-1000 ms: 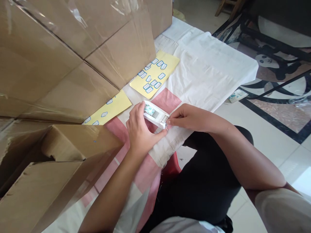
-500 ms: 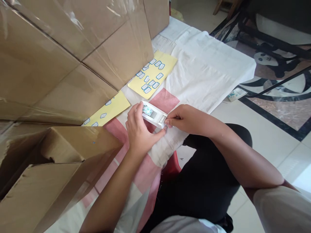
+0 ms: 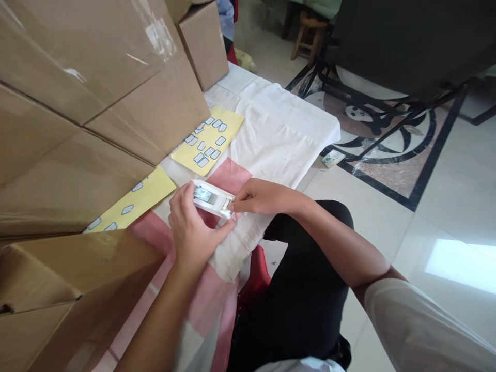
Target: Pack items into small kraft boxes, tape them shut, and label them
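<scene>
My left hand [image 3: 191, 235] is wrapped round a small white tape dispenser [image 3: 211, 198] with a blue-green roll inside, holding it just above the white and pink cloth [image 3: 279, 134]. My right hand [image 3: 258, 196] pinches at the dispenser's near end, where the tape comes out; the strip itself is too small to make out. Two yellow sheets lie beyond the hands: the farther sheet [image 3: 209, 139] carries several blue-edged white stickers, and the nearer sheet [image 3: 132, 204] carries a few more.
Large taped cardboard boxes [image 3: 89, 103] rise at the left, and an open box flap [image 3: 70, 268] lies at the lower left. A red stool [image 3: 253, 274] shows under my legs. On the tiled floor to the right lie a small packet [image 3: 332, 158] and a panda-patterned mat.
The view has tilted up and swung right, so everything sits lower and further left in the picture. Both hands keep the same hold on the dispenser.
</scene>
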Demonstrator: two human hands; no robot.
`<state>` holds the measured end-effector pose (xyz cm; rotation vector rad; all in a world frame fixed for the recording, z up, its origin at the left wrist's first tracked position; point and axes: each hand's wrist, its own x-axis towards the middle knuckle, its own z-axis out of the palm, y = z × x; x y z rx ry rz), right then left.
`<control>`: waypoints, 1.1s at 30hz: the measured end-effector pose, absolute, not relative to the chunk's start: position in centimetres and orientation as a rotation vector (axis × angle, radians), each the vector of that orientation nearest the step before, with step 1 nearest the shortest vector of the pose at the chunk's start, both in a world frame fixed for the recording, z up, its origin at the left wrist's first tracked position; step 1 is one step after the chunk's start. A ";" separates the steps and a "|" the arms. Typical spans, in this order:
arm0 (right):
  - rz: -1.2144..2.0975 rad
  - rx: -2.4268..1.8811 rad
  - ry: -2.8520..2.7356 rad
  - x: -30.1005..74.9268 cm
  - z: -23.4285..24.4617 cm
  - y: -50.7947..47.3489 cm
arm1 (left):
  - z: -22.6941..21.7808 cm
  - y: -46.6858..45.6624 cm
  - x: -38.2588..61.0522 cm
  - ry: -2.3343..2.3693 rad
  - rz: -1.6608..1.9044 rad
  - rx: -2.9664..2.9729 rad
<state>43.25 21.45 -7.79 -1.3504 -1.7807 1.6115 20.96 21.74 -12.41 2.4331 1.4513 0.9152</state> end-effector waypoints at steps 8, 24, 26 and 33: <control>1.647 -1.288 -1.766 43.5 -8.3 21.6 | -12.3 21.7 20.9 1.456 0.902 2.443; 1.659 -1.278 -1.750 43.5 -8.0 21.6 | -12.3 21.6 21.1 1.454 0.903 2.417; 1.671 -1.295 -1.736 43.5 -7.8 21.6 | -12.3 21.6 21.1 1.451 0.907 2.422; 1.695 -1.351 -1.730 43.4 -7.6 21.6 | -12.3 21.6 21.1 1.469 0.906 2.426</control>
